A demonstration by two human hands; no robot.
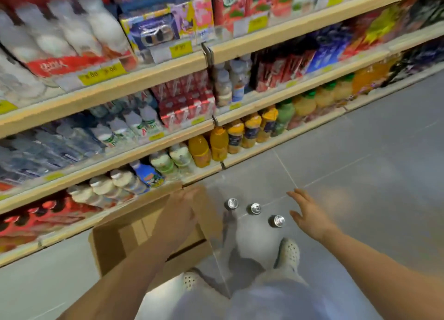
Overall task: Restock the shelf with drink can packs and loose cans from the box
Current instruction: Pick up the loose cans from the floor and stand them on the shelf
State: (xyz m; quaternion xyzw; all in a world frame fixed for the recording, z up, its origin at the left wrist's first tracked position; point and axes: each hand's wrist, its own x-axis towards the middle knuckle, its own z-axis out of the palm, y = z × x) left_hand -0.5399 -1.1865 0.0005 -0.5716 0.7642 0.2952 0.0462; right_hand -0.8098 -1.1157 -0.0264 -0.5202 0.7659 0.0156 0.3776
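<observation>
Left hand over box; right hand spread, empty.

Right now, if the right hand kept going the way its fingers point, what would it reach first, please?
Probably the nearest loose can standing on the floor; the open right hand points toward it, though blur makes height unclear.

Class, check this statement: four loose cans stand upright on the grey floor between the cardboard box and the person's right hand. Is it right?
Not quite. The head view shows three loose cans, not four: one, a second and a third. They stand upright on the grey floor, between the cardboard box and the right hand.
</observation>
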